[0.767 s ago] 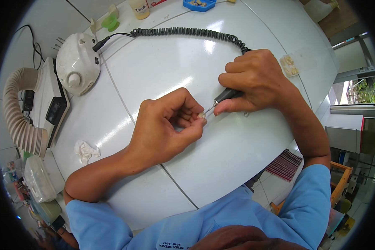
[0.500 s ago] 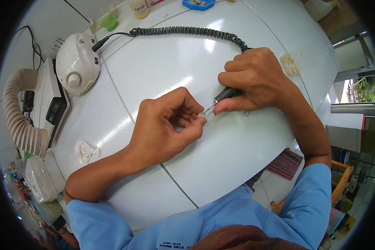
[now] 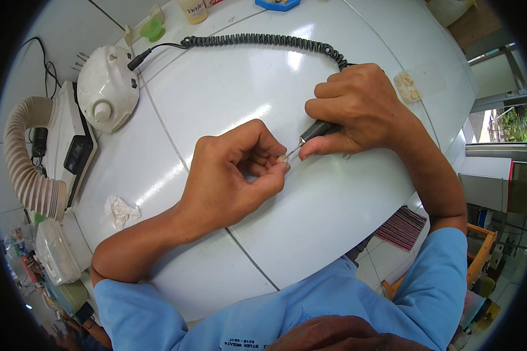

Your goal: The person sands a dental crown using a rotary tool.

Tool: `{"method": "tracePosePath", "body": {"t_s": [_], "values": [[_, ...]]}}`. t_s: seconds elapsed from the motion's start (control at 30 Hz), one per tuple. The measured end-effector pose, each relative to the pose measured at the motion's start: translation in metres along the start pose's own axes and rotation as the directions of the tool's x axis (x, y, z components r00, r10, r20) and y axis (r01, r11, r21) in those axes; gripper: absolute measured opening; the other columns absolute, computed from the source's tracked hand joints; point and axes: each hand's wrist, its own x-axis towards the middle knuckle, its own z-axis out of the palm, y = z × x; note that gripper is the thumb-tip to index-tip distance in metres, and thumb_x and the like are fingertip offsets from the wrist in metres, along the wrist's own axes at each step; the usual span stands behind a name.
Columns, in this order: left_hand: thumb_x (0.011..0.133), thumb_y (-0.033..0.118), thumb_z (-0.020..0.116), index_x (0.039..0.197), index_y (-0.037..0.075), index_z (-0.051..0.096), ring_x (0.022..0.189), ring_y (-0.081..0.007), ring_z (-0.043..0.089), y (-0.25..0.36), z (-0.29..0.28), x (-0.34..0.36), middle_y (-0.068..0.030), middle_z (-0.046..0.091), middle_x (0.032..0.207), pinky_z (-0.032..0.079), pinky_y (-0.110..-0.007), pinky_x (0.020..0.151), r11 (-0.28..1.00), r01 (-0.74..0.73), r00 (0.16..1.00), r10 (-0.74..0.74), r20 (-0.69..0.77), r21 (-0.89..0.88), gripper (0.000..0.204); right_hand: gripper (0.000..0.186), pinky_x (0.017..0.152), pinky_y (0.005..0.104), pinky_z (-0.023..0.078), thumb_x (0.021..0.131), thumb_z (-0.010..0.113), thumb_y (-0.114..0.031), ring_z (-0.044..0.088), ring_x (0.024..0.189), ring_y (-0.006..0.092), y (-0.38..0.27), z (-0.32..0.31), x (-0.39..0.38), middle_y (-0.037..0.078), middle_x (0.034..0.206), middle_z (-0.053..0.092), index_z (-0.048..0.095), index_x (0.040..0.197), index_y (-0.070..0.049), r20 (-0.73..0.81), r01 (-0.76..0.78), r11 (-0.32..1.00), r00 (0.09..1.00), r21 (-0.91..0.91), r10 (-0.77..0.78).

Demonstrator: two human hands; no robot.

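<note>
Between thumb and fingertips, my left hand pinches a tiny cream-coloured piece that looks like a dental crown; most of it is hidden by the fingers. My right hand is wrapped round the black rotary handpiece, its thin metal bur pointing left and down at the piece. The tip appears to touch it. A coiled black cord runs from the handpiece along the far side to the white control unit with a round knob.
A beige ribbed hose and white box machine stand at the left. Crumpled tissue lies near my left forearm. A small clear box of cream pieces sits beyond my right hand. A blue tray, a jar and a green cup line the back.
Both hands keep their hold and have barely moved. The handpiece and the small piece sit a touch higher in the picture, with the view shifted slightly.
</note>
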Motion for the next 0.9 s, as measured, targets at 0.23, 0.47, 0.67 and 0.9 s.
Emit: {"method": "tracePosePath", "body": {"t_s": [0.23, 0.47, 0.67, 0.9], "values": [[0.098, 0.002, 0.084, 0.105, -0.002, 0.074, 0.085, -0.0055, 0.072, 0.0003, 0.0006, 0.0, -0.0027, 0.077, 0.093, 0.061, -0.024, 0.08, 1.0, -0.011, 1.0, 0.011, -0.005, 0.017, 0.013, 0.071, 0.05, 0.0426, 0.047, 0.088, 0.079, -0.082, 0.066, 0.059, 0.0254, 0.0002, -0.0005, -0.0004, 0.0, 0.063, 0.058, 0.061, 0.068, -0.016, 0.012, -0.001, 1.0, 1.0, -0.004, 0.001], [0.097, 0.002, 0.084, 0.106, -0.002, 0.075, 0.085, -0.0059, 0.072, 0.0012, 0.0009, 0.0003, -0.003, 0.077, 0.093, 0.061, -0.024, 0.08, 1.0, -0.012, 1.0, 0.012, -0.005, 0.021, 0.013, 0.07, 0.051, 0.0425, 0.047, 0.088, 0.079, -0.082, 0.066, 0.059, 0.0249, 0.001, -0.0024, -0.0004, -0.001, 0.063, 0.059, 0.063, 0.069, -0.016, 0.024, 0.0, 1.0, 1.0, -0.008, 0.0], [0.097, 0.002, 0.084, 0.106, -0.003, 0.076, 0.085, -0.0062, 0.072, 0.0015, 0.0008, -0.0002, -0.0033, 0.077, 0.092, 0.061, -0.024, 0.08, 0.999, -0.018, 1.0, 0.019, -0.006, 0.032, 0.013, 0.071, 0.054, 0.0419, 0.044, 0.085, 0.082, -0.081, 0.062, 0.058, 0.0252, 0.002, -0.0014, -0.0019, 0.0, 0.063, 0.054, 0.063, 0.072, -0.015, 0.01, 0.012, 1.0, 1.0, 0.012, -0.012], [0.097, 0.002, 0.084, 0.106, -0.002, 0.076, 0.085, -0.0065, 0.072, 0.0015, 0.0001, 0.0, -0.0037, 0.078, 0.093, 0.061, -0.025, 0.08, 0.999, -0.027, 1.0, 0.027, 0.008, 0.034, 0.013, 0.072, 0.055, 0.0415, 0.043, 0.082, 0.083, -0.082, 0.059, 0.058, 0.0253, 0.0014, -0.0009, -0.0021, 0.001, 0.064, 0.051, 0.062, 0.072, -0.014, 0.022, 0.015, 1.0, 1.0, 0.017, -0.016]]}}
